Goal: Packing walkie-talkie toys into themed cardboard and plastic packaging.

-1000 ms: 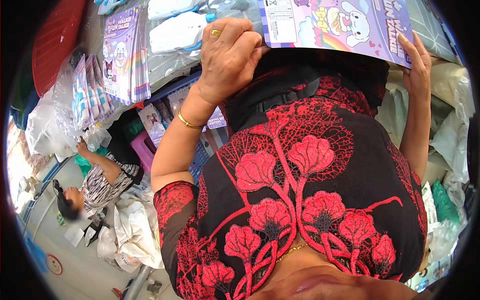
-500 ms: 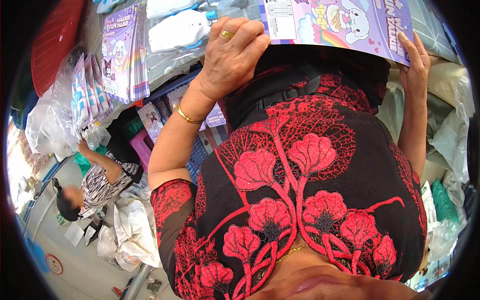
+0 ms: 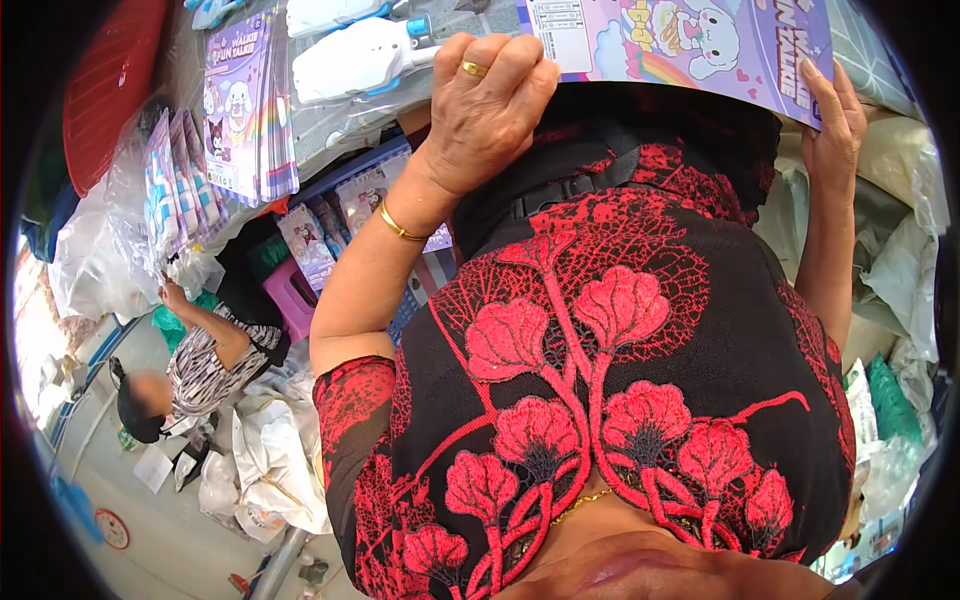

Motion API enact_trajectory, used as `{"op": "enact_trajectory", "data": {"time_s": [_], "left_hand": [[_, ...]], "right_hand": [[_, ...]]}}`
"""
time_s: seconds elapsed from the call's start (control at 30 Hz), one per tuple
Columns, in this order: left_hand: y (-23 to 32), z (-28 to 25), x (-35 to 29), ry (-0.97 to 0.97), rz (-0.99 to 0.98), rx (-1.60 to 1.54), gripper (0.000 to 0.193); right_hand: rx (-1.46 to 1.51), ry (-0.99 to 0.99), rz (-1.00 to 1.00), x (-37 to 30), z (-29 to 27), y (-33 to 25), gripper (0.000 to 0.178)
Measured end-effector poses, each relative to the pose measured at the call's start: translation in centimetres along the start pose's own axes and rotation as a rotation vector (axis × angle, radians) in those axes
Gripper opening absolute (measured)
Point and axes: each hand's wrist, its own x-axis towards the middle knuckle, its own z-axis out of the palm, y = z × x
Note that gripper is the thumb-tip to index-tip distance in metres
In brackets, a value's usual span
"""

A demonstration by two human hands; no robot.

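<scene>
A purple printed backing card point(image 3: 660, 45) with cartoon figures lies at the table's near edge, bowed slightly. My right hand point(image 3: 835, 120) grips its right edge, thumb on top. At the card's left edge my left hand point(image 3: 490, 115) is closed, knuckles up, fingers curled; its fingertips are hidden, so what they hold, if anything, cannot be made out. Just left of that hand lie white toy walkie-talkies point(image 3: 355, 62) with blue parts, on clear plastic. Farther left is a stack of similar purple cards point(image 3: 245, 110).
Packed toys point(image 3: 180, 185) in clear plastic hang at the table's left, near a red basket point(image 3: 110, 90). Below the table edge are more packed cards point(image 3: 305, 240) and a pink stool point(image 3: 290, 300). At left another person point(image 3: 205, 350) works among plastic bags point(image 3: 275, 460).
My left hand has shifted to the right, covering more of the card's left edge and baring more of the walkie-talkie. The card and right hand have moved slightly right.
</scene>
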Motion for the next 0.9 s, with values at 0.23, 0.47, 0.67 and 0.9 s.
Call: {"op": "enact_trajectory", "data": {"time_s": [0.23, 0.47, 0.67, 0.9], "left_hand": [[-0.6, -0.6, 0.9, 0.015, -0.106, -0.208, 0.025], [-1.2, -0.9, 2.2, -0.02, -0.171, -0.35, 0.019], [-0.8, -1.6, 3.0, -0.117, -0.201, -0.323, 0.019], [-7.7, -3.5, 3.1, -0.104, -0.244, -0.072, 0.023]], "right_hand": [[0.018, 0.005, 0.054, -0.5, -0.4, 0.2, 0.03], [-0.106, 0.006, 0.032, -0.5, 0.8, 0.2, 0.03], [-0.094, -0.103, 0.096, -0.7, 3.2, -1.6, 0.026], [-0.047, -0.166, 0.16, -1.3, 3.4, -2.7, 0.031]]}}
